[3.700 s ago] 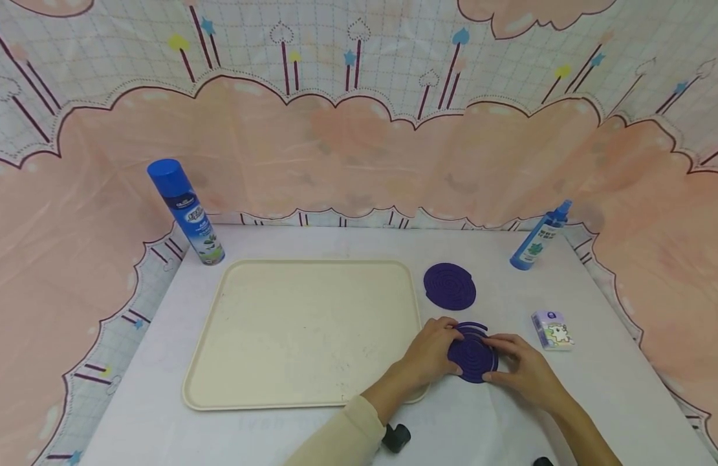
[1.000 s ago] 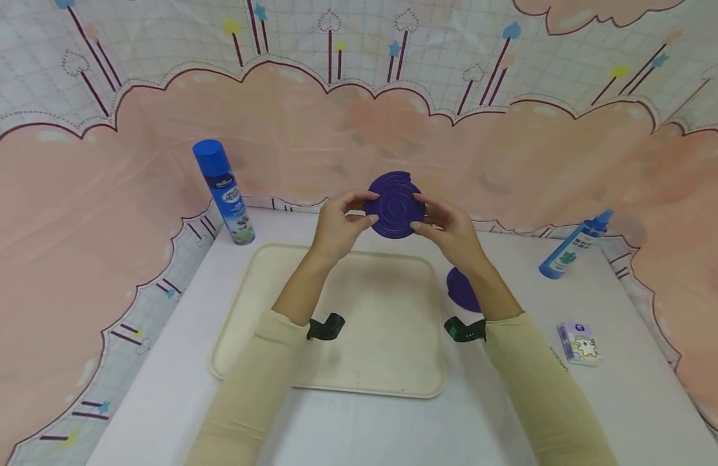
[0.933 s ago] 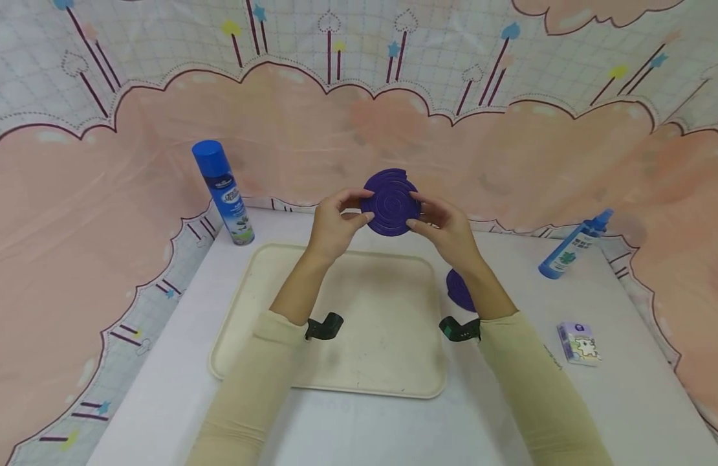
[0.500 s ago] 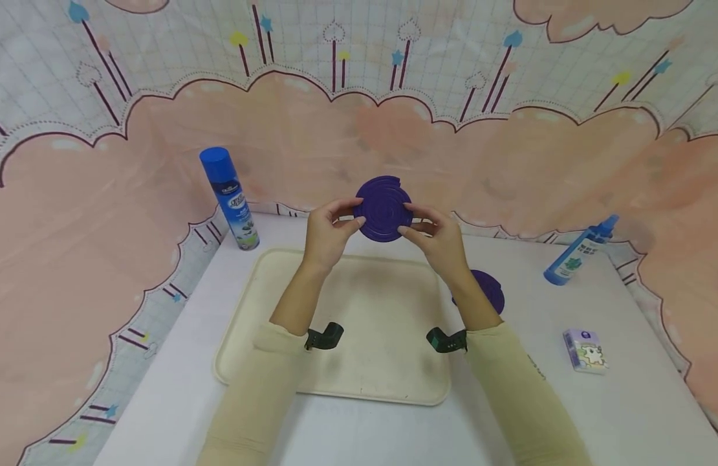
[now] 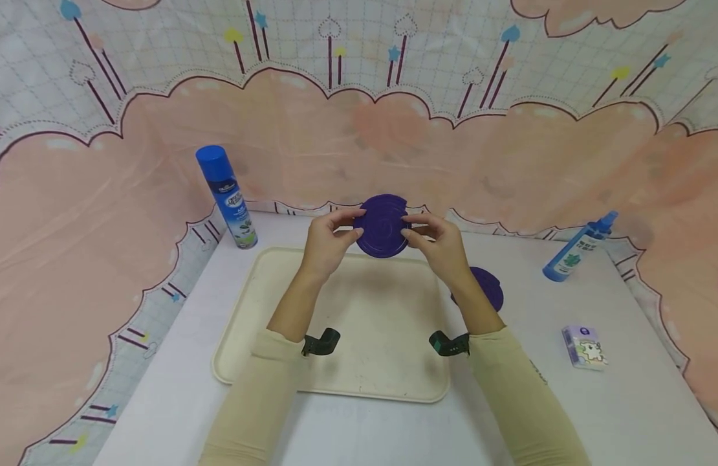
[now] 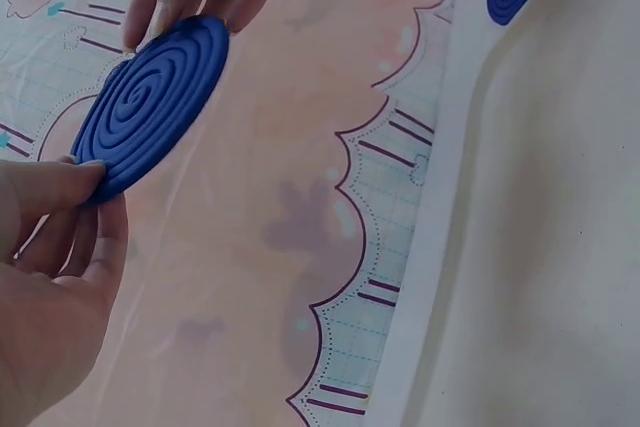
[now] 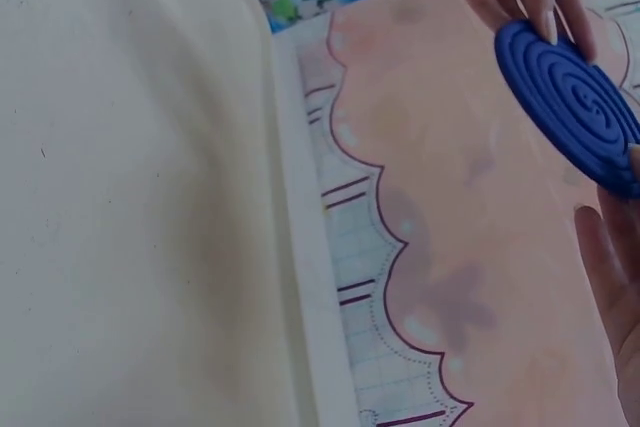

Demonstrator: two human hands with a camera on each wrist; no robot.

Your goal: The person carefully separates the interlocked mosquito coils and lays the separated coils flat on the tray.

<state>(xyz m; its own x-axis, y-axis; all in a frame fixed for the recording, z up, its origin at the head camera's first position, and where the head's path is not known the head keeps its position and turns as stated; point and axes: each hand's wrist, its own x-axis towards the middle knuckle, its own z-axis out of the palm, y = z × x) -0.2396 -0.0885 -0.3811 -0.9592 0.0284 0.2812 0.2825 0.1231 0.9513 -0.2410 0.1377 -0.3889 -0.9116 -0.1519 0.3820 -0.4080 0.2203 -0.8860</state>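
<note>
A dark blue-purple mosquito coil (image 5: 383, 226), a flat spiral disc, is held up in the air above the far edge of the tray. My left hand (image 5: 325, 243) pinches its left edge between thumb and fingers. On the opposite edge, my right hand (image 5: 443, 249) pinches it the same way. Both wrist views show the coil's spiral grooves, with the coil (image 6: 150, 107) between the two hands. A second mosquito coil (image 5: 489, 291) lies on the table right of the tray, partly hidden by my right forearm.
Beneath the arms lies a cream tray (image 5: 382, 349) on a white-covered table (image 5: 638, 414). A blue spray can (image 5: 228, 197) stands at the back left, a blue pump bottle (image 5: 579, 249) at the back right. A small purple-white box (image 5: 585, 349) lies at right.
Both hands have lifted the coil from the table right of the tray and carried it up and left. Over the last half second it has dropped slightly.
</note>
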